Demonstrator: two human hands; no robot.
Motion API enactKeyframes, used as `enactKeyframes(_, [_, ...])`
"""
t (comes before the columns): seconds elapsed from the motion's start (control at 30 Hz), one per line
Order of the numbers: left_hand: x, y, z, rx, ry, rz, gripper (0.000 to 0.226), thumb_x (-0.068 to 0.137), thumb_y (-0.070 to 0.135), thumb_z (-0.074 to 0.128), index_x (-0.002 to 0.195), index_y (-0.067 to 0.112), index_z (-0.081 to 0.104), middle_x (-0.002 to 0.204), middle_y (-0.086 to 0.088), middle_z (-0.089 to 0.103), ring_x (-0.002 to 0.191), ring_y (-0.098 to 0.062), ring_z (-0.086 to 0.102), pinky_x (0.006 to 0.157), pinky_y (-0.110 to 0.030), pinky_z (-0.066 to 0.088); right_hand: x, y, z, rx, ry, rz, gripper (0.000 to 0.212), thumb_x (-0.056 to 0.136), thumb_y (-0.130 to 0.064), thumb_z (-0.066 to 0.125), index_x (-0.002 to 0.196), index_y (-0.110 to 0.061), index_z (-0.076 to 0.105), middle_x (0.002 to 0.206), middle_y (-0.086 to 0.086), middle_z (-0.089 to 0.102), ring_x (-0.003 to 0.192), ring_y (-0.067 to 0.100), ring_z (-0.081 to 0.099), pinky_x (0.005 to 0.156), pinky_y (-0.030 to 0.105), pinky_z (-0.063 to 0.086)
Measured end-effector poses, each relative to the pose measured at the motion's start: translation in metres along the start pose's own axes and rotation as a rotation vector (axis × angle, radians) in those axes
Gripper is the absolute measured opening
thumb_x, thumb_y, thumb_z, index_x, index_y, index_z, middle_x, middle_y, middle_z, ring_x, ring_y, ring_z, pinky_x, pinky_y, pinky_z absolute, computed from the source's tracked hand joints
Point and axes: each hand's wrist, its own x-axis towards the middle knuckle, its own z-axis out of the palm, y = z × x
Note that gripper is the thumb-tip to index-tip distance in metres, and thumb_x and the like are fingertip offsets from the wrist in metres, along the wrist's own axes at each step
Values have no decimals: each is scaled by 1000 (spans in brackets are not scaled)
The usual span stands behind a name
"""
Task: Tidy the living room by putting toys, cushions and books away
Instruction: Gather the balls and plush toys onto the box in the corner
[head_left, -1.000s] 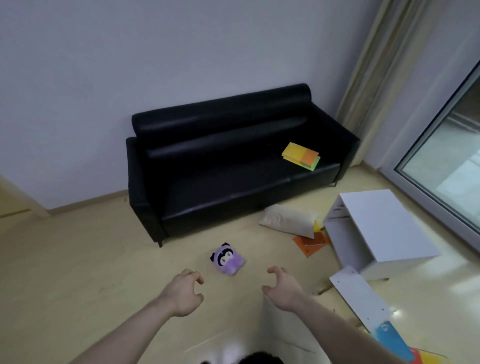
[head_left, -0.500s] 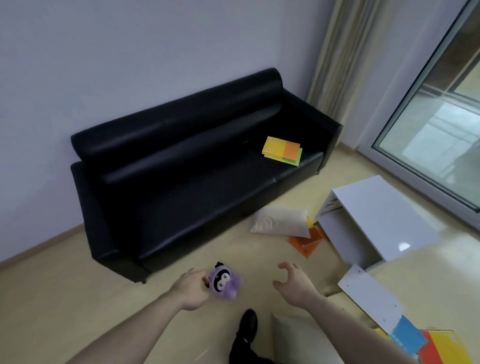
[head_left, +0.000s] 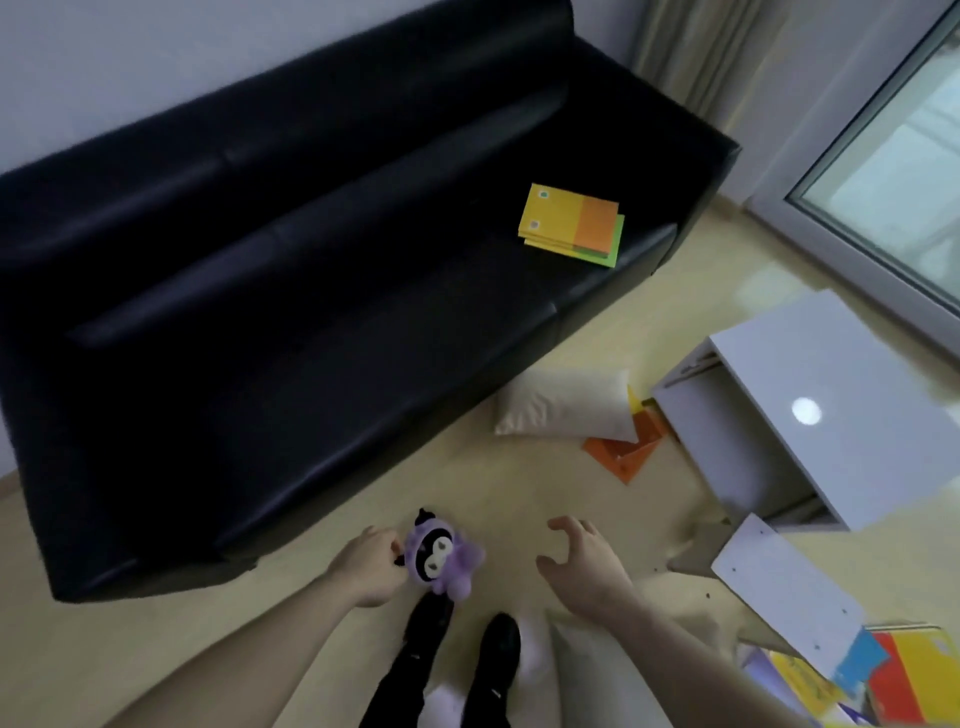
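The left hand (head_left: 366, 566) grips the purple plush toy (head_left: 441, 558) at its nine o'clock side — soft, light, squashy, so anywhere holds. Right hand (head_left: 582, 566) hangs loose at three o'clock, grasping nothing.

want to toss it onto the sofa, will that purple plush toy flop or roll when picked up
The purple plush toy looks soft and stuffed, so it probably squashes rather than slips in the left hand. It seems light for its size. Its rounded body might tumble slightly on landing.
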Motion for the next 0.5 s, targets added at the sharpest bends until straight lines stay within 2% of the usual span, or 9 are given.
enactKeyframes(0.03, [23,1,9,-18,-11,1,19,84,42,59,96,27,61,113,-3,62,99,-23,62,80,-31,51,15,4,6,6,-1,13,56,93,-34,63,145,-23,46,148,0,44,131,19,51,102,28,41])
enactKeyframes(0.1, [76,-4,41,-36,-72,-14,19,80,45,61,89,29,60,107,0,65,92,-20,64,74,-29,50,50,18,27,5,-22,55,54,92,-33,63,143,-23,47,147,0,45,125,20,55,99,29,43])
enactKeyframes(0.2, [149,-14,85,-47,-119,-31,20,82,44,62,93,28,66,108,1,67,94,-20,66,82,-33,58,106,40,63,-3,-60,90,52,94,-32,62,142,-24,47,146,0,45,112,23,63,90,29,46])
enactKeyframes(0.3, [202,-19,114,-68,-128,-83,22,88,38,65,103,23,62,122,-4,58,105,-24,62,88,-31,53,153,59,97,-2,-102,125,51,95,-31,60,143,-23,44,146,0,43,104,23,66,88,30,47])
enactKeyframes(0.37, [248,-31,140,-105,-139,-141,30,91,32,64,117,19,60,128,-7,55,113,-27,61,92,-31,52,190,75,128,14,-109,135,51,95,-30,59,143,-22,43,146,0,43,102,24,67,88,31,48])
enactKeyframes(0.5, [346,-66,188,-236,-126,-320,49,88,23,64,135,13,53,135,-13,56,116,-31,61,95,-36,54,266,106,178,28,-108,136,51,95,-28,59,143,-22,44,142,0,46,106,22,64,80,24,38])
